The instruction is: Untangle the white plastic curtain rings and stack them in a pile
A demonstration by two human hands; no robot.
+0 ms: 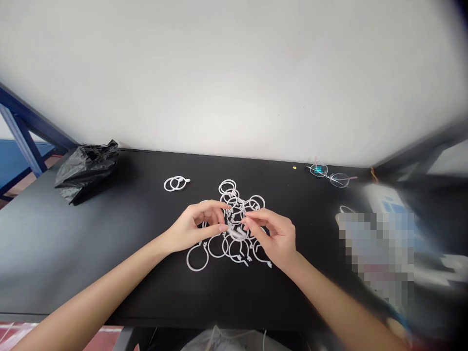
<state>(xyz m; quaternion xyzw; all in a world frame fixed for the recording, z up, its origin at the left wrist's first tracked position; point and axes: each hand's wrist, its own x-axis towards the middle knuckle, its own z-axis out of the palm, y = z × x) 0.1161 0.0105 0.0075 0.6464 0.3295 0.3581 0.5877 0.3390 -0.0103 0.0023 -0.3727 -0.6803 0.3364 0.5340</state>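
A heap of several white plastic rings point(234, 243) lies in the middle of the black table point(109, 253). Both my hands hover over the heap and pinch one white ring point(236, 215) between them. My left hand point(199, 225) grips its left side with thumb and fingers closed. My right hand point(272, 233) pinches its right side. Two joined white rings point(176, 183) lie apart, farther back on the left.
A crumpled black plastic bag point(86, 168) sits at the back left. A pair of glasses point(329, 175) lies at the back right near the white wall. A blurred-out object point(376, 248) lies on the right. A blue metal frame point(22, 131) stands at the far left.
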